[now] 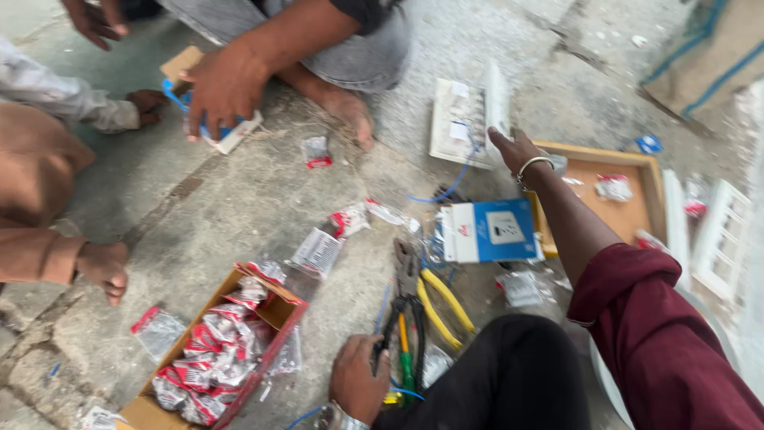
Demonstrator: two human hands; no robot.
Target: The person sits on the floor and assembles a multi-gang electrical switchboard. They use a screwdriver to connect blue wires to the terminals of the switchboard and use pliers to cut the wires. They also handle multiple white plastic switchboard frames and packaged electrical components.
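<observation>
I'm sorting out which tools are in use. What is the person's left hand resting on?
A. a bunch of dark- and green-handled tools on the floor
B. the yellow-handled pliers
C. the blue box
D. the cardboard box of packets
A: the left hand grips the bunch of dark- and green-handled tools; the yellow-handled pliers lie untouched beside it.

left hand (358,381): low, bottom centre, knuckles up, fingers curled shut in a grip
left wrist: watch band on it, arm mostly out of frame
right hand (516,151): stretched far forward, palm down, fingers loose and spread, nothing gripped
right wrist: metal bangle on it, forearm bare
right arm: nearly straight, runs diagonally from lower right, dark red sleeve pushed up past the elbow
spacing: hands well apart, left near the body, right extended
</observation>
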